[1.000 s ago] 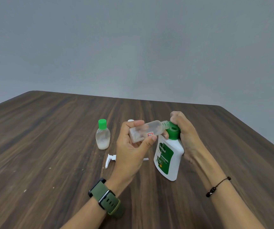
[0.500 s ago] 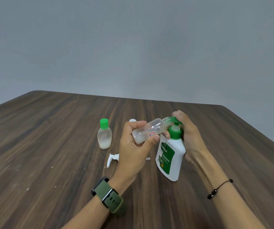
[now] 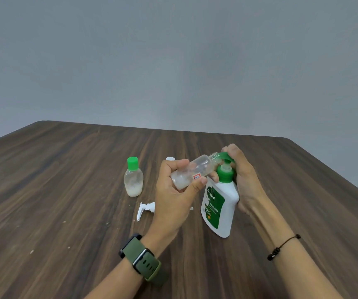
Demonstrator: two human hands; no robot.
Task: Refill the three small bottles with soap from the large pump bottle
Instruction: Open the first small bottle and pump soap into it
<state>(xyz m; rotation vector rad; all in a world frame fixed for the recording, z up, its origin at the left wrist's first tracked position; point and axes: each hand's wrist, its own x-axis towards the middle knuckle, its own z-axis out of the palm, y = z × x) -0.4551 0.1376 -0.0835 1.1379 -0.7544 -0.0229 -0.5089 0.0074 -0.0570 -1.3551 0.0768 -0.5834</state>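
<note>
My left hand (image 3: 175, 190) grips a small clear bottle (image 3: 192, 172), tilted with its open neck up against the green nozzle of the large pump bottle (image 3: 220, 203). A little white soap sits in the small bottle's lower end. The large white bottle has a green label and leans on the table; my right hand (image 3: 243, 180) wraps its back with fingers over the green pump head (image 3: 225, 157). A second small bottle (image 3: 133, 180) with a green cap stands upright to the left, holding some white soap. Behind my left hand a white cap (image 3: 170, 158) peeks out.
A white spray-pump top (image 3: 144, 209) lies on the dark wooden table (image 3: 66, 190) just left of my left wrist. Small white specks dot the table near the front left. A grey wall rises behind the far edge.
The green pump head has risen from pressed down to raised, and the small bottle's neck has tilted upward with it. My right hand's fingers lifted with the pump.
</note>
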